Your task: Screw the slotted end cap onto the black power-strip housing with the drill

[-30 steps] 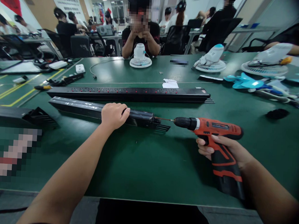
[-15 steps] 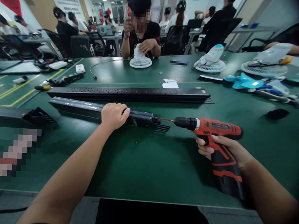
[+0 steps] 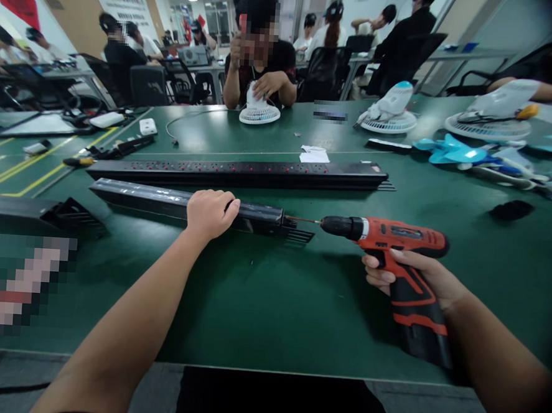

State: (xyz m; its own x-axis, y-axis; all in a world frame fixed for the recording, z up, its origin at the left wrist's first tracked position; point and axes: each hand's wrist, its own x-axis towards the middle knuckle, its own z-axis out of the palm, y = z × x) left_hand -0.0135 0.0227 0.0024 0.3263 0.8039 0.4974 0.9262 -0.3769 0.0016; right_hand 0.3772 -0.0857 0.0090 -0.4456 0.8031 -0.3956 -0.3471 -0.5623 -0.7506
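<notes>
My left hand (image 3: 212, 214) is wrapped over the top of a long black bar-shaped housing (image 3: 150, 200) that lies on the green table. My right hand (image 3: 416, 271) grips the handle of an orange and black cordless drill (image 3: 398, 234), pointed left. From its chuck a long thin bit (image 3: 306, 220) reaches to the right end of the housing, beside thin black prongs; whether it sits on a screw is too small to tell. Just behind lies a second long black bar, a power strip (image 3: 240, 172) with red-marked sockets along its top.
Across the table (image 3: 269, 318) a person (image 3: 261, 62) works on a white fan (image 3: 260, 113). More fan parts (image 3: 388, 113) and blue blades (image 3: 452, 150) lie at the right. A yellow-handled screwdriver (image 3: 78, 162) and another black housing (image 3: 14, 209) are at the left.
My hands, the drill and the housing stay in place. Across the table, the person's raised hand and head have shifted slightly.
</notes>
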